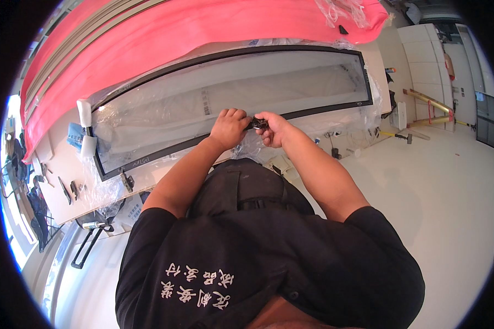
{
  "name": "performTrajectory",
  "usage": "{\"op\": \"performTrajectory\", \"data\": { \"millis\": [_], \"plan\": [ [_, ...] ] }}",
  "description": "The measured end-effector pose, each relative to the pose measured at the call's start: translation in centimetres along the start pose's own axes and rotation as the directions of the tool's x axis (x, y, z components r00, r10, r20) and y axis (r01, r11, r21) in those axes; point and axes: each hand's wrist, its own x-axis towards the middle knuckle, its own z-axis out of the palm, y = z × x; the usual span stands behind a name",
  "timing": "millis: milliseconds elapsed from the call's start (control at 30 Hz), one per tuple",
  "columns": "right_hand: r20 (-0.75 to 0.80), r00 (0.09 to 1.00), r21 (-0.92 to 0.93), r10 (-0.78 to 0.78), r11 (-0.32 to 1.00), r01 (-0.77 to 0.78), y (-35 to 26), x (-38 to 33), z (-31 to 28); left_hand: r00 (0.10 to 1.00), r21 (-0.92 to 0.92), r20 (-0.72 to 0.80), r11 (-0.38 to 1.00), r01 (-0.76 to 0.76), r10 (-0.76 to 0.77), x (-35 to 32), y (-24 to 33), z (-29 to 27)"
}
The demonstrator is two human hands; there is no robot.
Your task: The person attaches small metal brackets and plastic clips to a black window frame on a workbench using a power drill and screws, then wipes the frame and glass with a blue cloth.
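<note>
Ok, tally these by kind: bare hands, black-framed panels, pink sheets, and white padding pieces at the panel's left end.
Bare hands: 2
Black-framed panel: 1
Pink sheet: 1
White padding pieces: 2
Total: 6

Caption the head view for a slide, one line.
Right hand holds a small dark object, left hand close beside it, at the near edge of a long black-framed panel, pink sheet beyond.

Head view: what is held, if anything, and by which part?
The right hand holds a small dark object, part unclear; left hand cannot be told.
</note>
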Motion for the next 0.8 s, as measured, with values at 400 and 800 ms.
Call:
{"op": "performTrajectory", "data": {
  "millis": [400,800],
  "plan": [
    [0.198,0.577,-0.98,-0.793,-0.16,0.117,0.5,-2.7,0.9,1.0,-0.022,0.003,1.0,-0.008,0.008,-0.3,-0.3,0.5],
    [0.412,0.754,-0.803,-0.512,-0.595,0.034,-2.7,-3.9,2.6,0.999,0.012,0.019,1.0,0.029,-0.029,-0.7,-0.5,0.5]
  ]
}}
